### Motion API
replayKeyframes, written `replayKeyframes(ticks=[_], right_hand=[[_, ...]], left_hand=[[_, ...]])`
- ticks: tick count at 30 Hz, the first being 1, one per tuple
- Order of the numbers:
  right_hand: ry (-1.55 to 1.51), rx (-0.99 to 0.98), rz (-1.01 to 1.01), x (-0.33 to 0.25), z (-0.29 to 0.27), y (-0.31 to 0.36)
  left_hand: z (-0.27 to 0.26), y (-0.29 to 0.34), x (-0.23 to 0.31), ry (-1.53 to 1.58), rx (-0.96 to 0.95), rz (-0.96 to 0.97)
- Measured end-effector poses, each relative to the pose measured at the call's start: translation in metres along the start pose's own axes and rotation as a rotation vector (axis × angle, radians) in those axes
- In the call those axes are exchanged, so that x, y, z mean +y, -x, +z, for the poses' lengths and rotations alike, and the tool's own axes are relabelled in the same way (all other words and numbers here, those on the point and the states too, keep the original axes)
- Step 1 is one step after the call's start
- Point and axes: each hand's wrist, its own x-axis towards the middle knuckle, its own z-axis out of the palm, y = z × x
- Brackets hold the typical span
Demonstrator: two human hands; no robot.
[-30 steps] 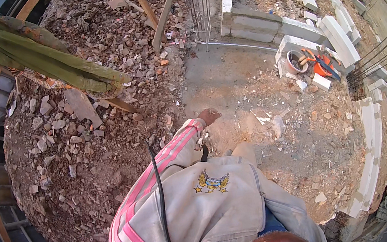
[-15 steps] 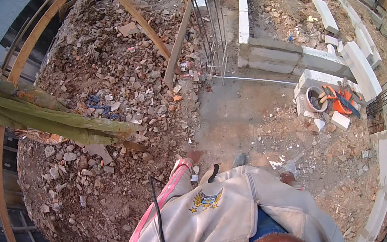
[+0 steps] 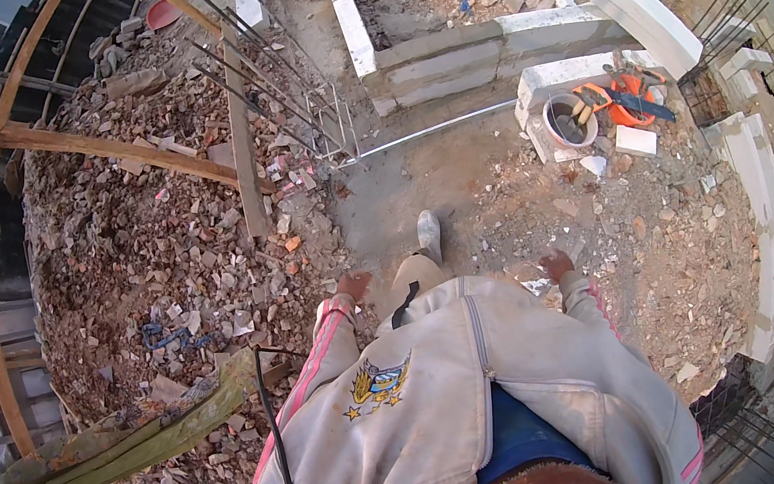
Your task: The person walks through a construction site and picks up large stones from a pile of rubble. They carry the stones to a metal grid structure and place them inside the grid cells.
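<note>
My left hand (image 3: 354,286) hangs beside my left thigh, over the edge of the rubble, with loosely parted fingers and nothing in it. On the other side, my right hand (image 3: 557,264) hangs away from my body above the dirt; it too looks empty, its fingers slightly apart. Neither touches anything. Between them one boot (image 3: 429,233) steps forward on the grey ground. Ahead to the right, a white bucket (image 3: 569,120) with wooden-handled tools in it stands against a low white block wall (image 3: 534,82), next to an orange container (image 3: 630,102) with a dark-bladed tool lying across it.
Broken-brick rubble (image 3: 188,202) fills the left side, crossed by wooden poles (image 3: 120,155). A green cloth (image 3: 136,444) hangs over one pole. Upright steel bars (image 3: 273,67) lean ahead, beside a pale pipe (image 3: 440,127) lying across the ground. White blocks (image 3: 643,14) line the right.
My view has turned, so the bucket and wall sit higher and the green cloth lower. A boot has come forward. My right hand shows more fully, out from my side.
</note>
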Motion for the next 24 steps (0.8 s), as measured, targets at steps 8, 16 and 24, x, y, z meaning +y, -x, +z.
replayKeyframes(ticks=[8,16,24], right_hand=[[-0.443,-0.331,0.581,-0.103,-0.022,0.039],[-0.471,-0.317,0.667,-0.186,-0.014,-0.024],[-0.122,-0.209,0.492,-0.141,-0.022,-0.175]], left_hand=[[-0.05,-0.122,0.165,-0.284,0.079,0.074],[-0.026,-0.235,0.297,-0.243,-0.141,0.189],[-0.021,-0.36,0.415,-0.211,-0.251,0.425]])
